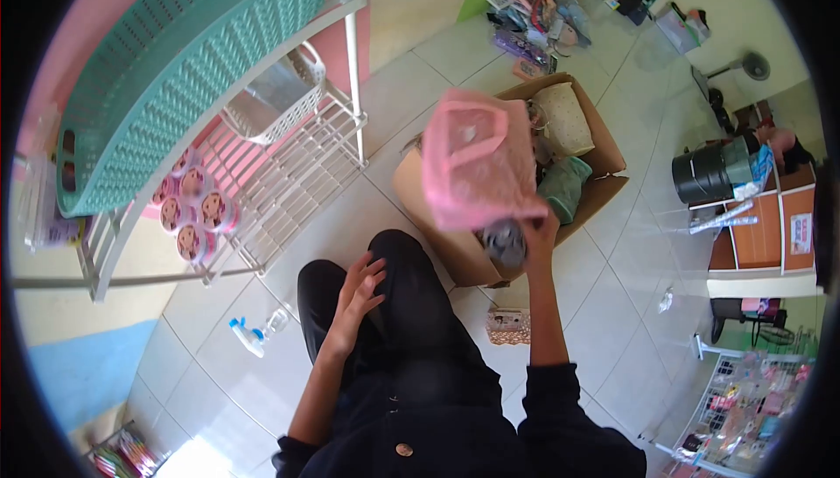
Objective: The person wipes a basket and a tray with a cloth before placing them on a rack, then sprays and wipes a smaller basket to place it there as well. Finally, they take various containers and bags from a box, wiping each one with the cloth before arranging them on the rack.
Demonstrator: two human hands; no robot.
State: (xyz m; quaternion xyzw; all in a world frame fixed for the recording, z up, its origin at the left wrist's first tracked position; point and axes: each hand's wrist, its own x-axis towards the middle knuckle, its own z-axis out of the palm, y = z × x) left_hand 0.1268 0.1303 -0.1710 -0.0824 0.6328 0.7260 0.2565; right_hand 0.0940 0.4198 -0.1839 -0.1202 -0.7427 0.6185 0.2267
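Observation:
A pink, partly see-through bag (477,159) with a handle loop is in my right hand (541,235), held by its lower right corner over the open cardboard box (442,259). Just below the bag, beside my fingers, is a dark grey item (505,244). Inside the box lie a cream dotted pouch (564,119) and a green pouch (566,188). My left hand (357,290) hovers over my thighs with its fingers apart, holding nothing.
On the left, a white rack (354,58) bears a big teal basket (192,84), a white basket (278,97) and pink round tubs (194,207). A spray bottle (254,334) and small woven basket (508,326) are on the floor. Packaged goods (538,19) lie beyond the box.

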